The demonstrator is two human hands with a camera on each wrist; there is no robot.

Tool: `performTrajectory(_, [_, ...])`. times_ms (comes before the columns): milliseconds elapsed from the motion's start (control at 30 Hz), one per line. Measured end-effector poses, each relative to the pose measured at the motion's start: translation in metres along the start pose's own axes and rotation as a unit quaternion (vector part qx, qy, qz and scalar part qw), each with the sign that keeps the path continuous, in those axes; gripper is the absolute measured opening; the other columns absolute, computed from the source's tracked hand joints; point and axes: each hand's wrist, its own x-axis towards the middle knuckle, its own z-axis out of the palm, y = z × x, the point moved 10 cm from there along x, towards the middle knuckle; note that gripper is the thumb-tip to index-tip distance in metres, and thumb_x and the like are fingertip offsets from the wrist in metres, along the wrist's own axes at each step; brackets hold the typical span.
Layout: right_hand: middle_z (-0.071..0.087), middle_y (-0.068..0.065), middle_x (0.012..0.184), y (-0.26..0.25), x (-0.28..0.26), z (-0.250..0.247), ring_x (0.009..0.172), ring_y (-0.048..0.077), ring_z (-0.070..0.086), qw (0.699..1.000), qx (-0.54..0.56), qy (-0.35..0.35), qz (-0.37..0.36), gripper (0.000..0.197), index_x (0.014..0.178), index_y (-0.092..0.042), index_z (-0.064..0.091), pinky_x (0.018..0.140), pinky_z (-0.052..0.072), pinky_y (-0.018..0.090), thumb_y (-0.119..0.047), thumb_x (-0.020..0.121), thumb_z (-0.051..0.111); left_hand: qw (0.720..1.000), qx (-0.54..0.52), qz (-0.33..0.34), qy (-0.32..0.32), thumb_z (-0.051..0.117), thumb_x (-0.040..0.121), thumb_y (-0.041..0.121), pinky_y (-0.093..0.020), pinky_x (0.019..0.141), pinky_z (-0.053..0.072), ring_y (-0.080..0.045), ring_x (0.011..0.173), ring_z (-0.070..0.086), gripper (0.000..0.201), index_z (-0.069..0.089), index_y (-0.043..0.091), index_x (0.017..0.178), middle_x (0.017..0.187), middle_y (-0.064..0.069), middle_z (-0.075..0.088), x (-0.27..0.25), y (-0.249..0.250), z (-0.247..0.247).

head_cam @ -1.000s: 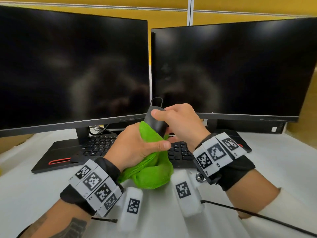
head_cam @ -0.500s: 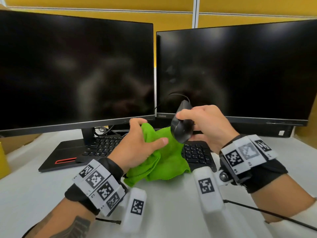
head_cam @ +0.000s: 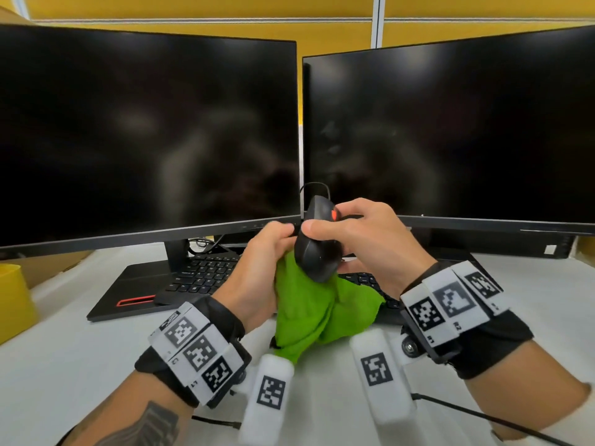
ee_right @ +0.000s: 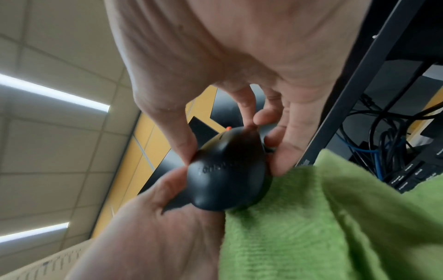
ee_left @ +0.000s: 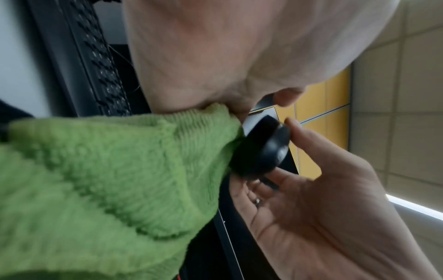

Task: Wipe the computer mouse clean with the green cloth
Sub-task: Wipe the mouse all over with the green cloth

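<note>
Above the white tabletop (head_cam: 64, 365), near its far edge, the right hand (head_cam: 363, 243) clamps the black plastic computer mouse (head_cam: 317, 249) between thumb and fingers. Left hand (head_cam: 257, 272) grips the fuzzy green cloth (head_cam: 318, 313), bunched and touching the mouse's underside, over the black keyboard (head_cam: 203, 272).

right hand (head_cam: 363, 239) grips a black corded computer mouse (head_cam: 317, 244), held up off the white desk (head_cam: 80, 355) and tilted on end, red scroll wheel showing near the top. left hand (head_cam: 257, 272) pinches a fuzzy green cloth (head_cam: 318, 313) against the mouse's left underside; cloth hangs down over a black keyboard (head_cam: 199, 275). two dark flat monitors behind: left screen (head_cam: 145, 133), right screen (head_cam: 450, 130). yellow container (head_cam: 13, 294) at far left.
</note>
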Motion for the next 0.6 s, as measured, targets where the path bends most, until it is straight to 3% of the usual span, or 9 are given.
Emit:
performTrajectory(67, [0.080, 0.011, 0.096, -0.003, -0.002, 0.009, 0.091, 0.025, 0.079, 1.000, -0.015, 0.001, -0.009, 0.063, 0.092, -0.013, 0.071, 0.072, 0.067, 0.050, -0.054, 0.047, 0.090, 0.996, -0.084, -0.020, -0.018, 0.037, 0.107, 0.055, -0.057, 0.114, 0.047, -0.044, 0.129, 0.065, 0.069, 0.067, -0.002, 0.132, 0.131, -0.029, 0.071, 0.000, -0.005, 0.009])
performTrajectory(133, [0.081, 0.014, 0.095, -0.005, -0.004, 0.022, 0.091, 0.026, 0.079, 0.999, 0.006, -0.033, -0.010, 0.049, 0.087, -0.009, 0.072, 0.078, 0.066, 0.051, -0.047, 0.063, 0.091, 0.994, -0.108, 0.004, 0.008, 0.036, 0.107, 0.061, -0.056, 0.115, 0.047, -0.038, 0.127, 0.068, 0.069, 0.070, 0.007, 0.132, 0.128, -0.022, 0.075, 0.002, -0.005, 0.005])
performTrajectory(200, [0.079, 0.010, 0.100, -0.002, -0.007, 0.025, 0.093, 0.022, 0.077, 0.997, 0.054, -0.061, 0.012, 0.044, 0.110, -0.005, 0.072, 0.082, 0.065, 0.043, -0.038, 0.083, 0.084, 0.993, -0.112, 0.012, 0.042, 0.040, 0.105, 0.064, -0.055, 0.114, 0.049, -0.037, 0.121, 0.071, 0.069, 0.073, 0.007, 0.128, 0.123, -0.021, 0.077, 0.005, -0.004, -0.006])
performTrajectory(267, [0.074, 0.006, 0.093, 0.000, -0.007, 0.012, 0.086, 0.020, 0.072, 0.997, 0.071, -0.034, 0.024, 0.039, 0.113, -0.004, 0.073, 0.078, 0.062, 0.043, -0.035, 0.090, 0.076, 0.990, -0.127, 0.003, 0.067, 0.046, 0.101, 0.067, -0.051, 0.105, 0.055, -0.036, 0.104, 0.075, 0.072, 0.079, 0.004, 0.112, 0.109, -0.022, 0.079, 0.008, -0.004, -0.015])
performTrajectory(333, [0.069, 0.009, 0.085, 0.006, -0.003, -0.004, 0.079, 0.023, 0.065, 1.000, 0.003, 0.007, 0.012, 0.043, 0.099, 0.000, 0.074, 0.069, 0.058, 0.041, -0.040, 0.081, 0.078, 0.987, -0.139, 0.001, 0.086, 0.048, 0.098, 0.069, -0.047, 0.091, 0.059, -0.033, 0.085, 0.075, 0.073, 0.082, 0.005, 0.091, 0.094, -0.021, 0.078, 0.008, -0.002, -0.019])
performTrajectory(400, [0.058, 0.011, 0.079, 0.020, -0.003, 0.003, 0.072, 0.022, 0.057, 0.995, -0.091, -0.038, 0.022, 0.063, 0.096, 0.009, 0.066, 0.063, 0.049, 0.037, -0.045, 0.069, 0.083, 0.985, -0.154, 0.009, 0.070, 0.046, 0.098, 0.071, -0.053, 0.103, 0.055, -0.036, 0.099, 0.072, 0.074, 0.079, 0.005, 0.100, 0.105, -0.024, 0.076, 0.007, 0.000, -0.014])
performTrajectory(500, [0.063, 0.007, 0.074, 0.048, -0.008, 0.029, 0.066, 0.019, 0.059, 0.973, -0.151, -0.158, 0.074, 0.044, 0.086, 0.000, 0.073, 0.063, 0.049, 0.035, -0.037, 0.070, 0.089, 0.987, -0.158, 0.000, 0.039, 0.036, 0.098, 0.075, -0.053, 0.105, 0.051, -0.035, 0.100, 0.068, 0.080, 0.080, 0.009, 0.095, 0.098, -0.017, 0.069, 0.003, 0.000, -0.005])
performTrajectory(567, [0.069, 0.009, 0.068, 0.049, 0.001, 0.023, 0.057, 0.022, 0.062, 0.979, -0.147, -0.132, 0.046, 0.029, 0.081, -0.001, 0.076, 0.058, 0.050, 0.032, -0.024, 0.069, 0.089, 0.987, -0.153, 0.001, 0.039, 0.031, 0.100, 0.073, -0.043, 0.088, 0.056, -0.027, 0.082, 0.071, 0.080, 0.084, 0.015, 0.080, 0.083, -0.010, 0.071, 0.003, 0.000, -0.004])
performTrajectory(600, [0.071, 0.012, 0.067, 0.046, 0.008, 0.014, 0.057, 0.026, 0.066, 0.986, -0.147, -0.081, 0.018, 0.028, 0.077, -0.003, 0.075, 0.057, 0.054, 0.034, -0.024, 0.064, 0.089, 0.989, -0.139, 0.011, 0.050, 0.030, 0.102, 0.072, -0.040, 0.086, 0.054, -0.023, 0.083, 0.071, 0.077, 0.083, 0.018, 0.086, 0.084, -0.007, 0.073, 0.004, 0.001, -0.008])
